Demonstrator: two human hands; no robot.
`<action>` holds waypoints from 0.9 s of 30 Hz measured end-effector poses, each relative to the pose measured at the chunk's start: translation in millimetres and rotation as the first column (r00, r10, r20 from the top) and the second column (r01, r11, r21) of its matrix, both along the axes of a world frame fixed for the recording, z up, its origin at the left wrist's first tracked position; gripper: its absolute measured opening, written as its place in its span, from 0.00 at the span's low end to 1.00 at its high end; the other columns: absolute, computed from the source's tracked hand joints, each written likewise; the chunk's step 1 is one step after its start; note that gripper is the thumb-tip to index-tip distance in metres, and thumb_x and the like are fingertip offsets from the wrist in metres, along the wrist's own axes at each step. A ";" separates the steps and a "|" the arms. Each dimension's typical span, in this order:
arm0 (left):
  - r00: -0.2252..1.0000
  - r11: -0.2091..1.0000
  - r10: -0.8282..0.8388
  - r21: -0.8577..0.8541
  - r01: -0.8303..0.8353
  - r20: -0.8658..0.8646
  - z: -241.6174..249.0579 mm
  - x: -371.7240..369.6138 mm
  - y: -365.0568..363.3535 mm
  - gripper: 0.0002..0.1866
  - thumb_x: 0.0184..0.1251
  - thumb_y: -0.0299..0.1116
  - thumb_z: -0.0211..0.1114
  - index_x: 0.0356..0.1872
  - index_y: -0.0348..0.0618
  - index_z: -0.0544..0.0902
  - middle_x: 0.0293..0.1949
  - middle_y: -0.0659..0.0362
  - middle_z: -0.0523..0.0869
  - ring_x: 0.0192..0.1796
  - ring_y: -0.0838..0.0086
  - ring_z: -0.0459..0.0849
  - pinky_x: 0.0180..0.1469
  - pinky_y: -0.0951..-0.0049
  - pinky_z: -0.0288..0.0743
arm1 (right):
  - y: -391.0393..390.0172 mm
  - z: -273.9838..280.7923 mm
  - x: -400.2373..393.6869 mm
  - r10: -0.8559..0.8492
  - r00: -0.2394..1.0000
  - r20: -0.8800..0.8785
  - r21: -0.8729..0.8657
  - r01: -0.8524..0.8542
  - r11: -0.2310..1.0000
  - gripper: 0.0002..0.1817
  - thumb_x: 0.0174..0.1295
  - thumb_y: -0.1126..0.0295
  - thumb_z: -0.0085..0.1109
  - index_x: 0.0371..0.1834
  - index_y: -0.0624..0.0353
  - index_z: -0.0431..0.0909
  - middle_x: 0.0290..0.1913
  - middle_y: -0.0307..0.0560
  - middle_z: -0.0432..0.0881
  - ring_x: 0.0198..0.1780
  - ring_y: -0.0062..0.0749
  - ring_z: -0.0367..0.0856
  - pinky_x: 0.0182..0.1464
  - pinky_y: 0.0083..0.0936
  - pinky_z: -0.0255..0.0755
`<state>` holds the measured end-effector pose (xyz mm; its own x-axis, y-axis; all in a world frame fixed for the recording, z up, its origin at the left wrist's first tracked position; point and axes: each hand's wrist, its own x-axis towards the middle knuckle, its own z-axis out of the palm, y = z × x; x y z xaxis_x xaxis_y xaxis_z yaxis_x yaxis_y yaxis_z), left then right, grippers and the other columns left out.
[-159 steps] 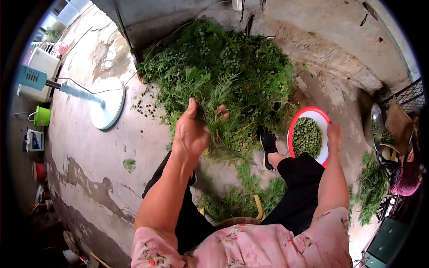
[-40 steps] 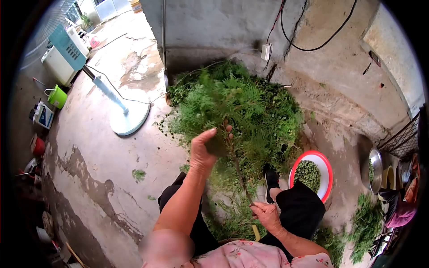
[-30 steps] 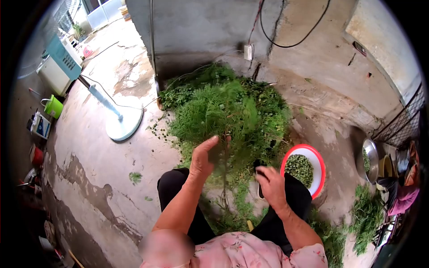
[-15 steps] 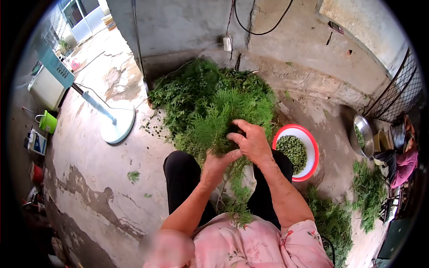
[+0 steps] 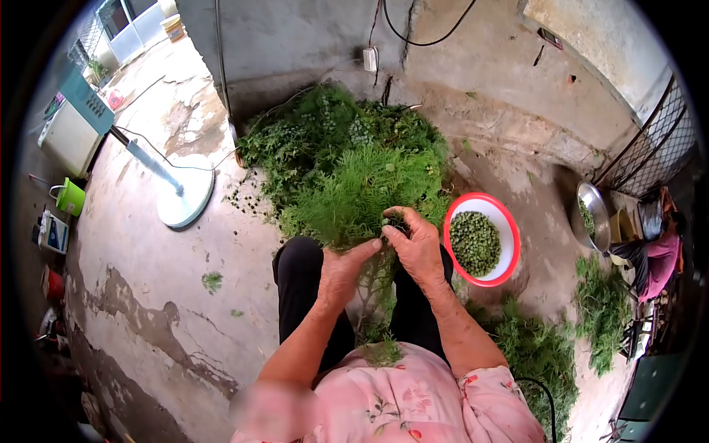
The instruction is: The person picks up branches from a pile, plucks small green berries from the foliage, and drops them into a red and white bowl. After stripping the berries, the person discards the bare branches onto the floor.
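A leafy evergreen branch (image 5: 336,218) lies across my lap, its feathery sprays spreading forward over the pile. My left hand (image 5: 343,277) is closed around its stem, thumb pointing right. Close beside it, my right hand (image 5: 419,255) is curled, with thumb and index finger together at the foliage. Small green cones (image 5: 394,220) show within those fingers, partly hidden. Right of my knee stands a white basin with a red rim (image 5: 515,255), and round green cones (image 5: 474,244) cover much of its bottom.
A heap of cut greenery (image 5: 310,140) rests against the wall ahead. More sprigs (image 5: 539,347) lie at my right, near a metal bowl (image 5: 597,214). A fan's round base (image 5: 185,199) stands left; a green bucket (image 5: 70,197) is farther left.
My right hand has drawn slightly back from the foliage, and its fingers now curl around small cones. The left hand still grips the branch. The whole view has shifted slightly.
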<state>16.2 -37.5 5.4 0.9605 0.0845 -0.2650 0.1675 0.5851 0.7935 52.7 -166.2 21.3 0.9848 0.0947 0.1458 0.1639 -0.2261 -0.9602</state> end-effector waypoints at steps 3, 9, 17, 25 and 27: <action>0.999 0.997 0.025 0.069 -0.027 0.039 -7.7 -1.0 -6.4 0.14 0.52 0.20 0.64 0.42 0.36 0.78 0.36 0.60 0.82 0.36 0.76 0.80 0.40 0.77 0.74 | -4.2 -15.8 1.0 0.005 0.956 0.292 -0.124 0.033 0.992 0.08 0.54 0.74 0.57 0.37 0.61 0.75 0.30 0.35 0.78 0.30 0.18 0.74 0.34 0.17 0.67; 0.999 0.991 0.000 0.137 -0.006 0.040 3.4 0.4 -15.9 0.12 0.51 0.18 0.64 0.39 0.36 0.79 0.35 0.60 0.83 0.35 0.76 0.79 0.39 0.77 0.73 | -14.9 -26.7 -8.7 0.056 0.936 -0.347 0.560 0.160 0.813 0.11 0.58 0.76 0.56 0.44 0.59 0.72 0.33 0.39 0.77 0.26 0.22 0.75 0.27 0.18 0.70; 0.988 0.876 -0.030 0.481 -0.046 0.149 0.6 -0.8 -31.3 0.13 0.48 0.18 0.65 0.38 0.37 0.79 0.34 0.59 0.83 0.32 0.75 0.79 0.37 0.75 0.73 | -52.7 -23.6 -10.1 -0.209 0.884 -0.418 0.577 0.436 0.691 0.07 0.61 0.72 0.54 0.41 0.60 0.72 0.30 0.40 0.75 0.28 0.26 0.74 0.29 0.22 0.70; 0.991 0.981 0.052 0.194 -0.027 -0.121 -4.2 9.4 -35.2 0.16 0.45 0.17 0.67 0.38 0.36 0.79 0.34 0.57 0.82 0.34 0.69 0.80 0.38 0.71 0.74 | -188.4 -60.2 36.8 -0.263 0.853 -0.451 0.777 0.520 0.355 0.06 0.63 0.75 0.48 0.42 0.62 0.69 0.30 0.44 0.73 0.32 0.28 0.74 0.31 0.23 0.70; 0.994 0.972 0.072 0.229 -0.051 -0.085 -4.8 7.9 -45.6 0.14 0.44 0.19 0.68 0.36 0.35 0.79 0.33 0.57 0.83 0.33 0.71 0.81 0.36 0.73 0.74 | -201.8 -52.3 43.8 -0.331 0.763 -0.555 0.794 0.605 0.061 0.06 0.63 0.75 0.48 0.42 0.63 0.70 0.31 0.44 0.74 0.33 0.28 0.75 0.32 0.22 0.70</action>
